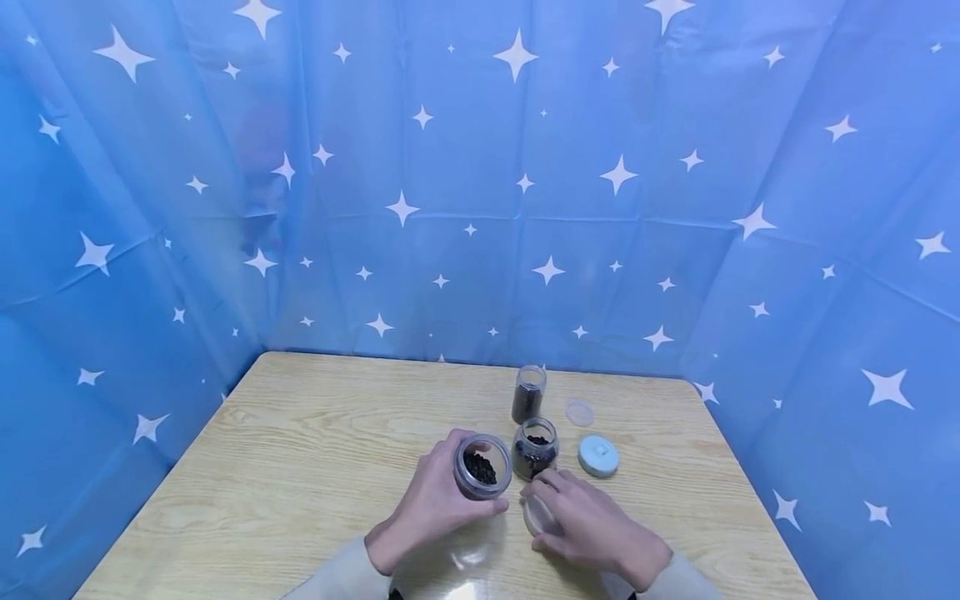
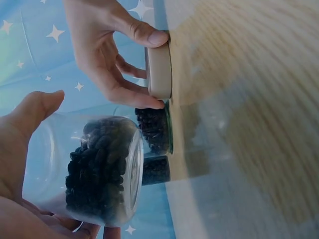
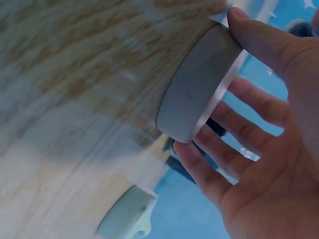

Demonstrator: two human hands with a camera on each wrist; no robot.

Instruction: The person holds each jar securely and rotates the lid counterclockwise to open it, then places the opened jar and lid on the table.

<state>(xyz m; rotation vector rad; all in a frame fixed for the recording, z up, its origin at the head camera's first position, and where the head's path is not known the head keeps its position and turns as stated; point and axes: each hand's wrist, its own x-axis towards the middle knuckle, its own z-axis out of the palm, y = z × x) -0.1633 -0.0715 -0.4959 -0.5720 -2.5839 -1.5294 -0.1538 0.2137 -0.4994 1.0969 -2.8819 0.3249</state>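
Observation:
My left hand [image 1: 433, 504] grips a clear glass jar [image 2: 102, 169] partly filled with black beans. The jar is lidless and held up over the table, its mouth toward the head camera. To its right, my right hand [image 1: 592, 521] pinches a beige round lid [image 3: 194, 84] by its edge, thumb on one side and fingertips on the other. In the left wrist view the lid lies flat at the tabletop. Just beyond both hands stands a second open jar [image 1: 534, 457] of dark beans.
A taller open jar [image 1: 528, 400] with dark contents stands behind. Right of the jars lie a light blue lid [image 1: 598, 456] with a raised handle and a thin clear disc [image 1: 579, 412]. The wooden table [image 1: 315, 450] reaches back to a blue star-patterned curtain [image 1: 465, 167].

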